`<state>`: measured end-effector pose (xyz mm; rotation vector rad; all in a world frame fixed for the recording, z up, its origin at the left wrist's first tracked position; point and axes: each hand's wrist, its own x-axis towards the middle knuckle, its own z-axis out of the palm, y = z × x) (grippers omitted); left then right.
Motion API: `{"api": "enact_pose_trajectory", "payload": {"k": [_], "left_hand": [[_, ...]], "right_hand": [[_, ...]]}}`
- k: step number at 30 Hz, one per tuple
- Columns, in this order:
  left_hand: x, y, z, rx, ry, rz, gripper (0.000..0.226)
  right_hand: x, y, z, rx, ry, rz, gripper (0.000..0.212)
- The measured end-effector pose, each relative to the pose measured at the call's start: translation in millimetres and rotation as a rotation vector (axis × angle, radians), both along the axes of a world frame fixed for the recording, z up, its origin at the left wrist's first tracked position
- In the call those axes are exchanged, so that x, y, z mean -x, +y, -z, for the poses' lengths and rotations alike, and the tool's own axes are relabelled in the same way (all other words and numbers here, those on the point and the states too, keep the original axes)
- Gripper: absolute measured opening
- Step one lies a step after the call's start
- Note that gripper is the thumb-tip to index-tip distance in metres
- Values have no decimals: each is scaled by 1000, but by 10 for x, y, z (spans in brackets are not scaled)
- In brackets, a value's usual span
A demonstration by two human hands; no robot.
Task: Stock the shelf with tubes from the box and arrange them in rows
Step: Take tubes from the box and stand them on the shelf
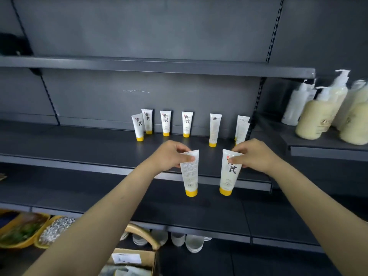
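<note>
L hand (171,157) fingers (180,149) are curled round the crimped top of the L tube (190,174); R hand (257,156) fingers (239,150) pinch the top of the R tube (228,176); both tubes hang cap-down in front of the shelf (79,144) edge, near each other but apart, not yet set down. Task looks early-to-mid: approx. seven tubes stand cap-down in a back row (165,123) by the rear wall; spacing is uneven, w/ an overlapping pair at each end; one tube (214,129) sits fwd of the line, label turned away. Left to do, prob.: place these two, even the gaps, build front rows, turn labels out (L tube shows its back print). Box (135,261) sits below; contents unclear, so can't tell how many remain.
</note>
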<state>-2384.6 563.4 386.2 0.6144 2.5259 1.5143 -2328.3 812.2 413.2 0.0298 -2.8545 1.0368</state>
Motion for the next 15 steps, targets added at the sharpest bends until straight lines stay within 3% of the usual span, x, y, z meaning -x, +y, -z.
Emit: {"api": "enact_pose_trajectory", "payload": {"k": [8, 15], "left_hand": [[384, -77, 22, 36, -11, -70, 19], [1292, -343, 39, 36, 13, -69, 16]], "right_hand": [[556, -99, -3, -60, 27, -86, 10], [1448, -382, 63, -80, 63, -89, 6]]}}
